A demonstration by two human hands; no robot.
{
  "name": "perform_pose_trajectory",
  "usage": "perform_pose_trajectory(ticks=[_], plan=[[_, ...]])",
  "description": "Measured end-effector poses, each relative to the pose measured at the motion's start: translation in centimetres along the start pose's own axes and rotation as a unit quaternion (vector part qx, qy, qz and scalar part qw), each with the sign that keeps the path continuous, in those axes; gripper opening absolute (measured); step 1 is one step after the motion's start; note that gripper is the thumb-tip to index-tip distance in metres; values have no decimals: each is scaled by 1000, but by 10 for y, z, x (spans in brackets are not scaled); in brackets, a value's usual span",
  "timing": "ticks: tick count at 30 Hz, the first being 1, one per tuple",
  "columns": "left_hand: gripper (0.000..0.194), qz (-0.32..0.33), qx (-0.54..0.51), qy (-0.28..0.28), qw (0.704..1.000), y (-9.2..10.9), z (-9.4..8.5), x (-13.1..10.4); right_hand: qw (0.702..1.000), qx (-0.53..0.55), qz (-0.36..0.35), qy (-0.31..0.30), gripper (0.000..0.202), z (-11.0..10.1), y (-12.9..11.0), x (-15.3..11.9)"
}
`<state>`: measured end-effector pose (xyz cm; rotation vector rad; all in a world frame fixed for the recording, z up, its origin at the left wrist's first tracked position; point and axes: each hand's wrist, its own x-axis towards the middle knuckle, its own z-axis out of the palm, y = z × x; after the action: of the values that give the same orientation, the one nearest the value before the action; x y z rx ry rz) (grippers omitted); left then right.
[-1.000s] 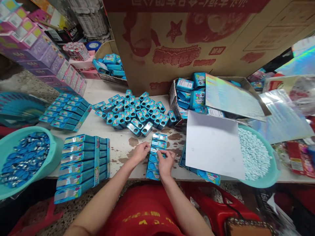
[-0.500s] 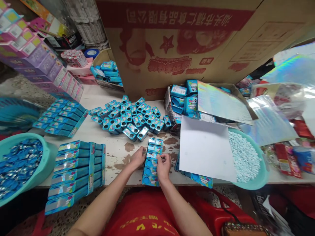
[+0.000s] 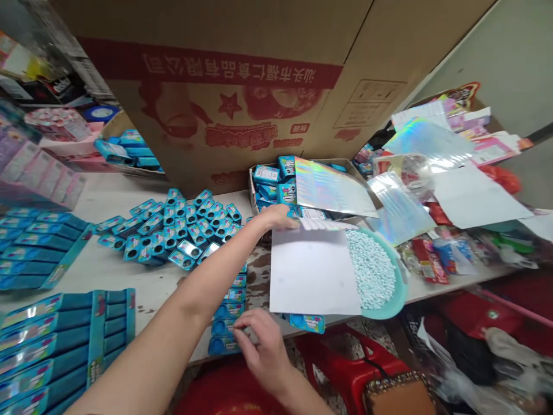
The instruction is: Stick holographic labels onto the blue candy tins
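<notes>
R hand [image 3: 263, 346] low at table edge, fingers curled, fingertips pinching the near end of a row of blue tins [image 3: 228, 311] lying in a line on the table [image 3: 129, 276]. L hand [image 3: 279, 218] stretched across to the right, resting at the front edge of an open cardboard box [image 3: 259, 199] full of small blue packs [image 3: 272, 176]; fingers bent down but can't tell if it grips anything, far side hidden. Just right of L hand a white sheet [image 3: 311, 271] lies over a teal bowl [image 3: 400, 291] w/ pale blue candies [image 3: 371, 268]. Shiny holographic sheet [image 3: 328, 187] covers part of the box. Left of L arm: heap of loose blue tins [image 3: 173, 227]. Further left, stacks of long blue boxes [image 3: 64, 334] at near corner, more at far left. Big brown carton [image 3: 242, 86] w/ red print stands behind everything.
</notes>
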<state>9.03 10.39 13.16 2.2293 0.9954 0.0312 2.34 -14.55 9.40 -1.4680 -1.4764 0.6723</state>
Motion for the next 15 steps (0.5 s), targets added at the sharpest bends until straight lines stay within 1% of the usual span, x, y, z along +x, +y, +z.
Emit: perform_pose_trajectory(ticks=[1, 2, 4, 5, 6, 7, 8, 10, 12, 14, 15], plan=[[26, -8, 8, -35, 999, 0, 7, 7, 1000, -12, -12, 19, 9, -14, 1, 5], [26, -12, 11, -47, 999, -1, 15, 11, 998, -30, -22, 49, 10, -30, 3, 11], [25, -11, 3, -32, 999, -6, 30, 10, 987, -88, -30, 133, 12, -64, 15, 31], [24, -10, -1, -25, 1000, -8, 35, 8, 976, -124, -26, 179, 14, -81, 24, 45], [25, -9, -4, -23, 1000, -10, 39, 6, 965, -163, -26, 205, 16, -97, 35, 60], [26, -5, -9, -20, 1000, -12, 42, 4, 955, -202, -24, 217, 19, -111, 48, 76], [28, 2, -17, -16, 1000, -12, 44, 3, 946, -242, -28, 215, 22, -121, 61, 93], [30, 18, -39, 5, 999, -13, 45, 3, 927, -325, -25, 186, 26, -133, 85, 122], [30, 24, -62, 41, 997, -12, 44, 3, 909, -395, -15, 131, 27, -133, 103, 140], [31, 16, -79, 70, 994, -12, 43, 2, 892, -446, -11, 80, 27, -127, 113, 145], [32, 9, -84, 77, 993, -12, 43, 1, 884, -463, -14, 65, 27, -123, 115, 144]])
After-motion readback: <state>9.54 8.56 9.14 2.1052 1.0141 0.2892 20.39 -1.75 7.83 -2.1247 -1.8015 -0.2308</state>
